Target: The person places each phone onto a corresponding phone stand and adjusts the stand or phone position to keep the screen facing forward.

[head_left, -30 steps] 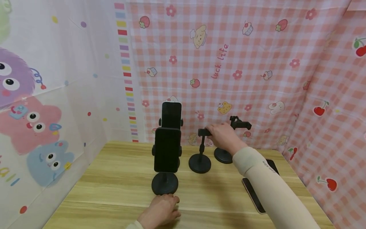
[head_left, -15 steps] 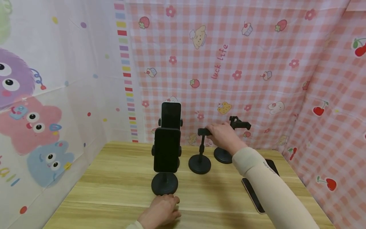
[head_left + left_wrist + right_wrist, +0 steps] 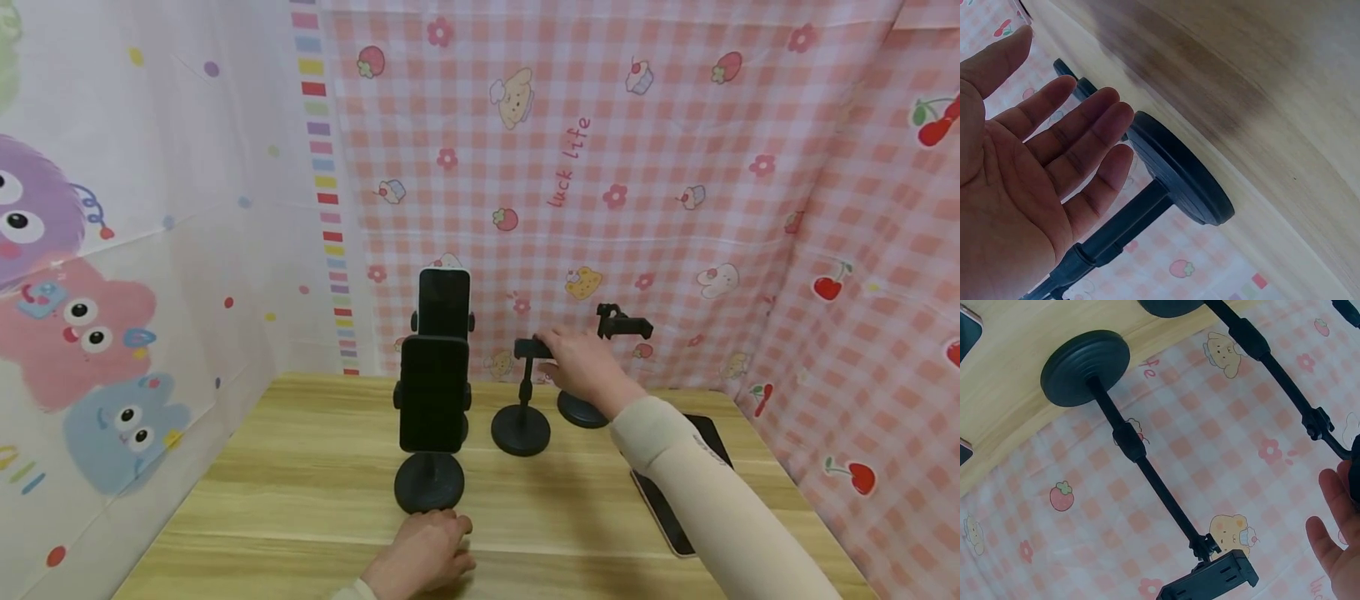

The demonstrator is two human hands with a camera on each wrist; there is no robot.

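Observation:
My right hand (image 3: 588, 362) grips the right end of the holder clamp on a black phone stand (image 3: 521, 431). In the right wrist view that stand (image 3: 1250, 340) rises at the upper right, and only a few fingers of the hand (image 3: 1341, 544) show by its clamp. My left hand (image 3: 423, 554) lies relaxed just in front of the round base of another stand (image 3: 429, 483), which carries a black phone (image 3: 433, 396). The left wrist view shows the left palm (image 3: 1016, 194) with nothing in it, its fingers loosely bent beside the stand base (image 3: 1179, 169).
Behind the front phone, a second upright phone (image 3: 444, 302) sits in its own holder. A further stand with a bare clamp (image 3: 628, 327) is at the back right. Two phones, one near (image 3: 663, 517) and one farther (image 3: 708, 433), lie under the right forearm. Patterned cloth (image 3: 465, 183) encloses the table.
The head view has shifted slightly, so everything appears a little further left. Both hands keep the same places at the stands.

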